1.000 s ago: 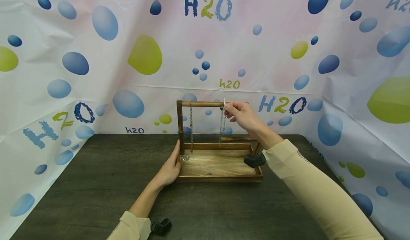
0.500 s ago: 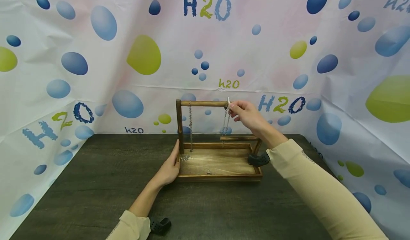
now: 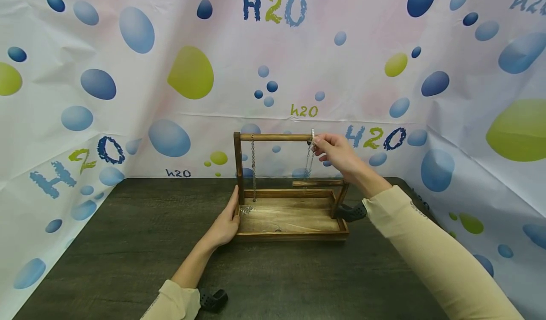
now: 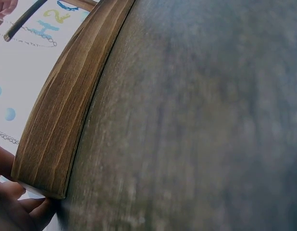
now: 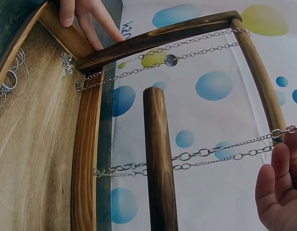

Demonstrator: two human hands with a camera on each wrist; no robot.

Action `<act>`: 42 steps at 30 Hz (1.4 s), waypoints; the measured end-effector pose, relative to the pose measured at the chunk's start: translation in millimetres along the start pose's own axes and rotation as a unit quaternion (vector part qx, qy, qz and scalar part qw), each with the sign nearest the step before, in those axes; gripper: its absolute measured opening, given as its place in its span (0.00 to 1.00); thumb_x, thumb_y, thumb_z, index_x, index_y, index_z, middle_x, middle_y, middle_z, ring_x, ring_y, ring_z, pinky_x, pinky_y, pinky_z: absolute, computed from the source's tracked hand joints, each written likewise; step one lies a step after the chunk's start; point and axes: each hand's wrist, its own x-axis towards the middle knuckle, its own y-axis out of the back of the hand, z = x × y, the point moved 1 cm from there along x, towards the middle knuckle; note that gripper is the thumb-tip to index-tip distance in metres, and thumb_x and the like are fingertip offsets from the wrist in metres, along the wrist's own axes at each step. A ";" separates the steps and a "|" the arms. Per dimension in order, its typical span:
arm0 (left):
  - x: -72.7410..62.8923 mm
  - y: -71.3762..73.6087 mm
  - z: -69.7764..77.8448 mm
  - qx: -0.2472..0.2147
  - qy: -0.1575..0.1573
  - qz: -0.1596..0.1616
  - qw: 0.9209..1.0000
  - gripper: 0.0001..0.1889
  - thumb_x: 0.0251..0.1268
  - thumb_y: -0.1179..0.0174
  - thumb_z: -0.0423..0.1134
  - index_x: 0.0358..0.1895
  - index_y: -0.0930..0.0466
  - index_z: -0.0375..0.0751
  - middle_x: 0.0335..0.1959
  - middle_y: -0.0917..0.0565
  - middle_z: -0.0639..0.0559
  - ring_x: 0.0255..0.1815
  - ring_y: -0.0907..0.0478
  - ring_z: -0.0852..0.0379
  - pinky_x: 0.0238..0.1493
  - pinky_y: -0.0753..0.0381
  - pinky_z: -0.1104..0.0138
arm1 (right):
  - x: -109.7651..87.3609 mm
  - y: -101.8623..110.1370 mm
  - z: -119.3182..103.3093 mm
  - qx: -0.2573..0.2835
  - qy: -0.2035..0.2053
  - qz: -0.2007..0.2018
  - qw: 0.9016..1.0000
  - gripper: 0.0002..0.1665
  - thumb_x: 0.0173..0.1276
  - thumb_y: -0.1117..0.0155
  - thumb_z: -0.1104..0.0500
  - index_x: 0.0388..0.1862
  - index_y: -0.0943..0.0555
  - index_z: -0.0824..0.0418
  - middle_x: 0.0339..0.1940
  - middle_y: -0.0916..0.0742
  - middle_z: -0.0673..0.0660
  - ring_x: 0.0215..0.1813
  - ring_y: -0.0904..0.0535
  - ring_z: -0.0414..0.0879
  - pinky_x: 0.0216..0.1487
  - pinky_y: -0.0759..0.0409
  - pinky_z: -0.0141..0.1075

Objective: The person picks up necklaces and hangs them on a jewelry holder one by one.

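My right hand (image 3: 339, 155) pinches a silver chain necklace (image 3: 308, 166) near the free right end of the upper bar (image 3: 277, 137) of a wooden jewelry stand. In the right wrist view, its lengths (image 5: 201, 153) hang behind the short lower bar (image 5: 159, 159), beside the fingers of my right hand (image 5: 283, 187). My left hand (image 3: 223, 225) rests against the left end of the stand's tray (image 3: 290, 237), fingers fairly straight along its outer side. A second silver chain (image 3: 253, 168) hangs near the left post (image 3: 239, 168).
A small heap of silver jewelry (image 3: 246, 210) lies in the tray's left corner. Thin hoops (image 5: 9, 84) lie by its front wall. The stand is on a dark wood-grain table (image 3: 128, 244), with a patterned backdrop (image 3: 239, 54) behind. Each wrist wears a dark strap (image 3: 213, 300).
My right hand has moved right along the upper bar with the necklace, toward the bar's free end. My left hand has stayed at the tray's left end.
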 end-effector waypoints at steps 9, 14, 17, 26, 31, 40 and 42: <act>1.0 -0.5 -1.0 -0.004 0.008 -0.003 1.000 0.45 0.72 0.62 0.21 0.82 0.74 0.55 0.82 0.65 0.43 0.77 0.49 0.38 0.54 0.34 0.50 | -2.6 13.9 4.0 0.019 0.003 0.018 1.000 0.21 0.83 0.53 0.53 0.52 0.25 0.72 0.47 0.20 0.62 0.51 0.23 0.52 0.49 0.21 0.36; -0.1 -0.3 -0.6 0.003 0.004 -0.002 1.000 0.44 0.72 0.62 0.21 0.82 0.73 0.52 0.82 0.65 0.41 0.80 0.57 0.38 0.60 0.40 0.47 | -4.9 20.6 3.5 0.024 0.012 0.022 0.999 0.21 0.83 0.53 0.53 0.53 0.26 0.73 0.45 0.21 0.59 0.49 0.23 0.50 0.50 0.21 0.36; -0.2 -0.1 -0.5 0.009 0.003 -0.001 1.000 0.43 0.73 0.62 0.20 0.83 0.72 0.51 0.82 0.65 0.40 0.79 0.54 0.36 0.60 0.40 0.47 | -5.7 25.1 4.2 0.029 0.020 0.022 0.999 0.21 0.83 0.54 0.54 0.53 0.27 0.73 0.44 0.21 0.57 0.49 0.24 0.49 0.48 0.22 0.34; 0.5 0.2 -1.8 0.007 0.005 -0.001 1.000 0.43 0.74 0.62 0.21 0.83 0.72 0.52 0.82 0.65 0.40 0.72 0.43 0.36 0.60 0.39 0.47 | -7.4 36.3 6.8 0.022 0.013 0.038 0.999 0.22 0.83 0.54 0.52 0.54 0.27 0.72 0.43 0.22 0.55 0.51 0.24 0.51 0.49 0.23 0.33; 1.4 0.6 -1.5 0.005 0.007 0.002 1.000 0.43 0.73 0.62 0.21 0.83 0.72 0.52 0.82 0.64 0.40 0.71 0.42 0.36 0.57 0.37 0.48 | -6.5 42.8 7.9 0.030 0.003 0.046 0.998 0.21 0.83 0.53 0.51 0.53 0.27 0.70 0.42 0.21 0.53 0.47 0.24 0.45 0.49 0.22 0.32; 3.9 0.1 -1.2 0.001 0.007 0.001 1.000 0.43 0.73 0.62 0.21 0.83 0.72 0.52 0.82 0.64 0.39 0.70 0.41 0.35 0.54 0.35 0.48 | -2.0 51.8 10.1 0.027 0.002 0.052 0.998 0.20 0.83 0.54 0.52 0.52 0.27 0.70 0.40 0.20 0.51 0.48 0.23 0.47 0.47 0.22 0.31; 4.4 -0.1 -1.4 0.001 0.008 0.001 1.000 0.43 0.73 0.62 0.21 0.83 0.72 0.53 0.82 0.64 0.40 0.72 0.42 0.35 0.55 0.36 0.48 | 0.2 52.1 11.2 0.027 0.004 0.051 0.998 0.20 0.83 0.54 0.53 0.52 0.27 0.70 0.39 0.20 0.51 0.47 0.23 0.47 0.46 0.22 0.31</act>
